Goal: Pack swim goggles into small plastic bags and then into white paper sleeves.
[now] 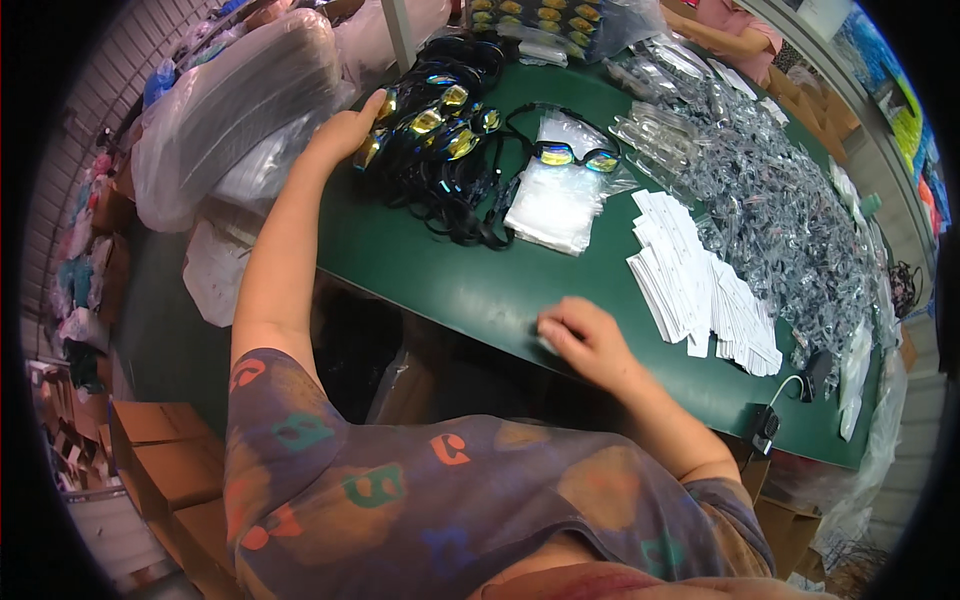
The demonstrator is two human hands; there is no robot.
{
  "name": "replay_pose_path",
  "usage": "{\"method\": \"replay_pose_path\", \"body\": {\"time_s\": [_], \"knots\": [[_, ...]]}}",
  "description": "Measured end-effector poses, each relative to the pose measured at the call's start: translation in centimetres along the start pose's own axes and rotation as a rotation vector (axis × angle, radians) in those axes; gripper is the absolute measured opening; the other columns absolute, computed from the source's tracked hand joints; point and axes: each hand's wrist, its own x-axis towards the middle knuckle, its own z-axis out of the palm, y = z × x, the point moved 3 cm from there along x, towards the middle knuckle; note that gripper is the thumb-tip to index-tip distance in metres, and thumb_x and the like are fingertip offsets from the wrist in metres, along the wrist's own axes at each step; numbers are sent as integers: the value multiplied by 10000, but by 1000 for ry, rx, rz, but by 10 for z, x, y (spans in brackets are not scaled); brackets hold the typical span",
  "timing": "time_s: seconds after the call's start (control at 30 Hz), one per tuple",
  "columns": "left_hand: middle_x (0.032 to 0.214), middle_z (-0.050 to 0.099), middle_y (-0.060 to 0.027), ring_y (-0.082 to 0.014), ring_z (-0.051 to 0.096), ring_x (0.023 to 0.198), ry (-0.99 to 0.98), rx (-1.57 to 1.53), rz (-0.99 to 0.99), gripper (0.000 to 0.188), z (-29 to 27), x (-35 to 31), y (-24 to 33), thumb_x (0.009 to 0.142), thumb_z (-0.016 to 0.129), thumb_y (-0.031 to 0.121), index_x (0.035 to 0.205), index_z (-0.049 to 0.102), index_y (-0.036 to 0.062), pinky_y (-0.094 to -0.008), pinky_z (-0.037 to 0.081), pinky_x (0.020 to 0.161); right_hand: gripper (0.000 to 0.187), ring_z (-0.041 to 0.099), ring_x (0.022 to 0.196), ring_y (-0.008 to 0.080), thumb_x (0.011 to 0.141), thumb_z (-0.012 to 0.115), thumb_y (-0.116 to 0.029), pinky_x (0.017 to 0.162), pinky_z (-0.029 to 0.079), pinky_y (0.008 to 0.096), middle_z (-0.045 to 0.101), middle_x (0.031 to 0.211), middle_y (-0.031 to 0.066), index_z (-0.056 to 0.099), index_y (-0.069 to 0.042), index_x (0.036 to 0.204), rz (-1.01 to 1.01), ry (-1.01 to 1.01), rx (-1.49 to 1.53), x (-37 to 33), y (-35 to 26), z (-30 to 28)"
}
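Note:
A heap of black swim goggles (425, 122) with gold mirrored lenses and dangling straps lies at the far left of the green table. My left hand (352, 128) is at the heap's left edge, closed on goggles there; some of its fingers are hidden. Over the table's near edge, my right hand (585, 338) is curled shut, with a small pale spot by its fingertips that I cannot make out. One separate pair of goggles (575, 156) rests on a stack of clear plastic bags (555, 205), right of the heap.
Fanned white cards (690, 280) lie on the green table (440, 290), beside a large mound of clear plastic pieces (770, 220). A black plug with a cable (765, 425) sits at the right edge. Plastic-wrapped bundles (240, 110) stand left; another person's arm (725, 40) shows at the back.

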Motion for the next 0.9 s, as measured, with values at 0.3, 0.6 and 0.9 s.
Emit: {"method": "replay_pose_path", "body": {"time_s": [0.3,0.6,0.9], "knots": [[1539,478,-197,-273,444,1413,108,-1130,-201,1052,58,-10,-54,926,345,842,1465,493,-50,-393,323,1163,776,412,1437,290,1002,602,-497,1131,371,436,416,1576,143,330,-44,1570,537,220,768,201,27,6],[1579,435,-158,-258,371,1463,113,-1130,-155,962,63,-86,-28,985,359,761,1536,402,-27,-380,223,1213,805,468,1378,305,961,618,-474,1119,378,391,500,1502,190,287,-98,1591,511,371,549,291,50,85],[1675,266,-101,-233,246,1545,75,-1385,-83,819,89,-216,-49,1072,291,620,1606,214,4,-401,158,1252,738,573,992,191,842,686,-281,891,465,329,639,1032,80,418,-81,1499,189,-53,177,275,27,89]]}}
